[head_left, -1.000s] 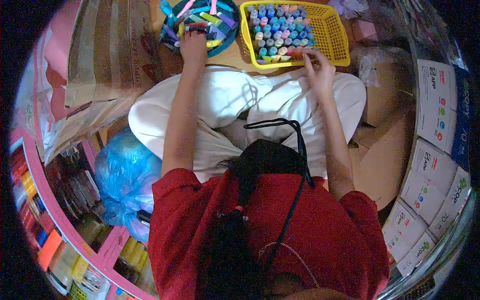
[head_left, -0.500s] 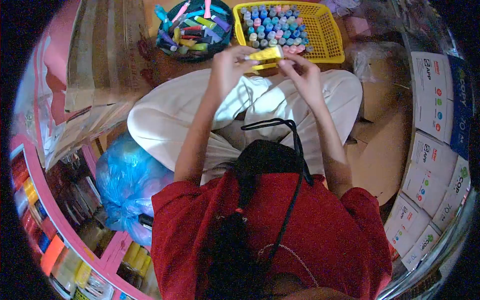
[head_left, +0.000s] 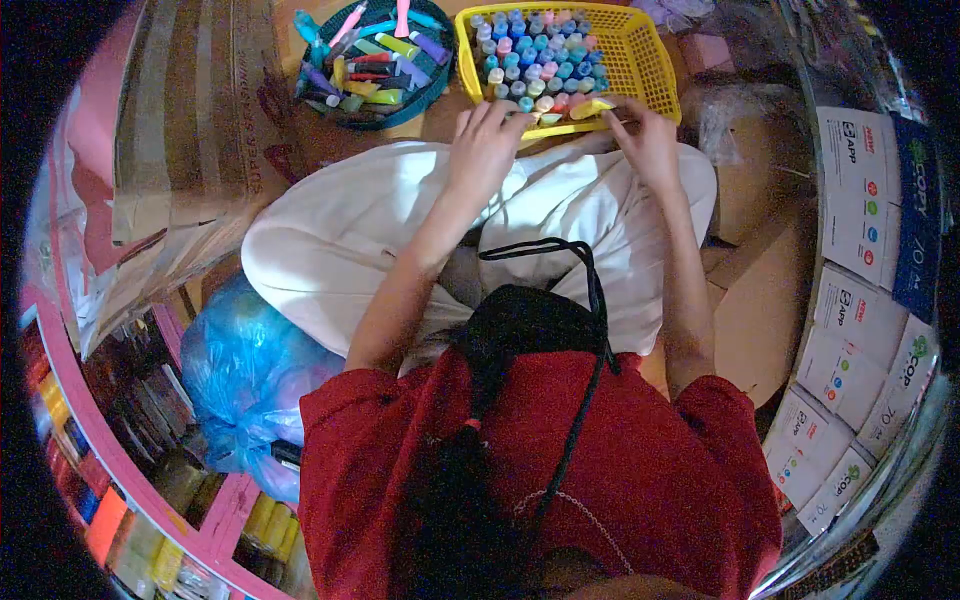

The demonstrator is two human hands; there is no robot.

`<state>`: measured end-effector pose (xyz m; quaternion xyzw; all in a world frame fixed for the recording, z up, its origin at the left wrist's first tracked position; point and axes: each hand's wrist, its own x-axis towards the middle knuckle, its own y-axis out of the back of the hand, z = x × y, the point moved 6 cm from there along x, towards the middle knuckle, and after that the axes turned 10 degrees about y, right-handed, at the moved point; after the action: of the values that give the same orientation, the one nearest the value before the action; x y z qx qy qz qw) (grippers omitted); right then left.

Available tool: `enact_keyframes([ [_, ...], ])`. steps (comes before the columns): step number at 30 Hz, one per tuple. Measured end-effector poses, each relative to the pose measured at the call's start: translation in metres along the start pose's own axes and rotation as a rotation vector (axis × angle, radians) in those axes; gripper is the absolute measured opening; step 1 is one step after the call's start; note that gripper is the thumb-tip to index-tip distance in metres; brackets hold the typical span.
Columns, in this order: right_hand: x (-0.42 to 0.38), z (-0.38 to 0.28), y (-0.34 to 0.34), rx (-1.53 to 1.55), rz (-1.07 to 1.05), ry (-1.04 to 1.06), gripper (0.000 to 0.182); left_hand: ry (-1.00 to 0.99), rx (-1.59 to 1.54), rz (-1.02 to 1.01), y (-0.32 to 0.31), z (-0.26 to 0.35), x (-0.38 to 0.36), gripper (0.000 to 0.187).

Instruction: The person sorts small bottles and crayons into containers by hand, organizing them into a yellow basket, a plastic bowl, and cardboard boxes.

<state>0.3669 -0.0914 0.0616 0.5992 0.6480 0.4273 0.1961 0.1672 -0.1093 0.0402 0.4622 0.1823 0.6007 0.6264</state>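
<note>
My right hand [head_left: 648, 142] pinches a small yellow tube [head_left: 592, 108] at the near edge of the yellow basket [head_left: 650, 70]. The tube lies sideways, close to the front row of bottles. My left hand [head_left: 487, 145] is at the basket's near left corner, its fingers apart and reaching over the rim by the nearest bottles. Whether those fingertips touch a bottle cannot be made out. Inside the basket, many small capped bottles [head_left: 545, 70] in blue, pink and clear tones stand upright in rows, mostly at the left and middle.
A round dark-green basket [head_left: 437, 95] of assorted paint tubes [head_left: 385, 68] stands left of the yellow one. Cardboard [head_left: 190, 120] rises at the left, above a blue plastic bag [head_left: 250, 350] and a pink shelf [head_left: 225, 515]. Paper boxes [head_left: 855, 200] line the right side.
The yellow tube went from between both hands to the right hand alone, moving right and down to the basket's edge. My left hand let go and moved to the basket's left corner.
</note>
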Motion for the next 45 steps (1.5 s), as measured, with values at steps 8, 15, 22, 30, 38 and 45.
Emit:
enact_keyframes([
  [8, 0.002, 0.009, -0.033, -0.182, -0.224, 0.008, 0.024, -0.054, 0.002, 0.001, -0.001, 0.0, 0.0, 0.017],
  [15, 0.006, 0.012, -0.043, -0.179, -0.346, 0.041, 0.021, -0.033, -0.017, 0.013, -0.004, -0.003, -0.001, 0.014],
  [22, 0.004, 0.014, -0.044, -0.198, -0.352, 0.002, 0.02, -0.02, -0.072, 0.009, -0.002, -0.004, 0.0, 0.015],
  [30, 0.001, 0.012, -0.044, -0.213, -0.26, 0.002, 0.017, 0.038, -0.086, 0.047, 0.012, -0.013, 0.005, 0.015],
  [38, 0.002, 0.012, -0.042, -0.155, -0.172, 0.011, 0.022, 0.052, -0.085, 0.084, 0.018, -0.019, 0.007, 0.014],
  [45, 0.002, 0.004, -0.033, -0.096, -0.128, 0.016, 0.02, 0.223, 0.212, 0.251, 0.063, -0.096, 0.033, 0.017],
])
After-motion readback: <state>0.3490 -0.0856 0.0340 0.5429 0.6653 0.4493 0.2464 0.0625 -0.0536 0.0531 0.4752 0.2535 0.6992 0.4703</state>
